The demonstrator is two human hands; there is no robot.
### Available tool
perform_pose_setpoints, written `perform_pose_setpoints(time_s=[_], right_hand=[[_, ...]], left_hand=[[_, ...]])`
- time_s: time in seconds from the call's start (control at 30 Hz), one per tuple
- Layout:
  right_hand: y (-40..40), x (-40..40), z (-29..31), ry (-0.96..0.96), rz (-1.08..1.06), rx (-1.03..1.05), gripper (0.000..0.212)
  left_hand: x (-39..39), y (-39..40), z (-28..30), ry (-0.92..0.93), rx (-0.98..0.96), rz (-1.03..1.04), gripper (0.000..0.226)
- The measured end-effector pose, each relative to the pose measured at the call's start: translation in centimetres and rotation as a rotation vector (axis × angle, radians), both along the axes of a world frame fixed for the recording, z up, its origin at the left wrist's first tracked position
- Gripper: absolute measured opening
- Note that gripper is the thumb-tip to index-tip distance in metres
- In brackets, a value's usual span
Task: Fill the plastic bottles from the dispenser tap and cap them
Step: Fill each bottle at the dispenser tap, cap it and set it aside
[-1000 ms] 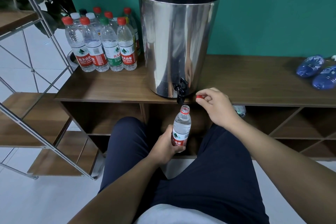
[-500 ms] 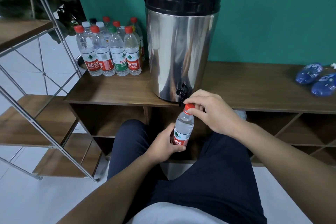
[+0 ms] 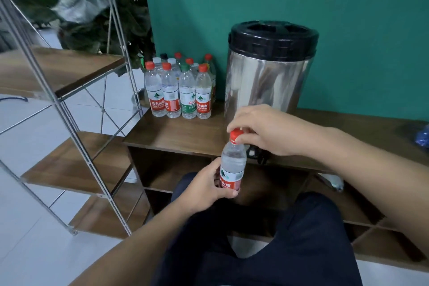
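Note:
My left hand (image 3: 206, 189) grips a clear plastic bottle (image 3: 232, 162) by its red label, holding it upright and full in front of the cabinet edge. Pinched in the fingers of my right hand (image 3: 267, 130) is the bottle's red cap (image 3: 235, 134), which sits on the neck. Behind my right hand stands the steel dispenser (image 3: 267, 81) with a black lid; its black tap (image 3: 262, 158) peeks out below my wrist.
Several capped bottles (image 3: 178, 90) stand in a cluster at the left end of the wooden cabinet top (image 3: 176, 132). A metal-framed shelf (image 3: 76, 123) stands to the left. Something blue (image 3: 423, 134) lies at the far right. My legs fill the foreground.
My right hand brought the red cap from beside the tap onto the bottle's neck. The bottle has come up and away from under the tap, and my view has swung right.

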State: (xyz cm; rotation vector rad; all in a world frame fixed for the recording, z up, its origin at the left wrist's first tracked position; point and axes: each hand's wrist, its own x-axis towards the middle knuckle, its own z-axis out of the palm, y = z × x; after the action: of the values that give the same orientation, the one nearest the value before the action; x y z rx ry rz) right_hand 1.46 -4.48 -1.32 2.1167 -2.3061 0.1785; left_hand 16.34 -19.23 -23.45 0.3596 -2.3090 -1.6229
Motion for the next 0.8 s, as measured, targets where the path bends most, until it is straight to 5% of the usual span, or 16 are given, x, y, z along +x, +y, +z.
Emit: perform_pose_setpoints(time_s=[0.23,0.4,0.8], right_hand=[[-7.6,1.4,1.8,0.198,-0.121,-0.032,0.063],[-9.5,1.0,3.3,0.049,0.0,-0.01,0.037],[-13.5,-0.6,2.8,0.055,0.026,0.001,0.02]], left_hand=[[1.4,-3.6,2.6,0.013,-0.042,0.177,0.077],[1.4,-6.5,3.2,0.014,-0.077,0.229,0.077],[0.3,-10.0,3.6,0.014,-0.084,0.264,0.078]])
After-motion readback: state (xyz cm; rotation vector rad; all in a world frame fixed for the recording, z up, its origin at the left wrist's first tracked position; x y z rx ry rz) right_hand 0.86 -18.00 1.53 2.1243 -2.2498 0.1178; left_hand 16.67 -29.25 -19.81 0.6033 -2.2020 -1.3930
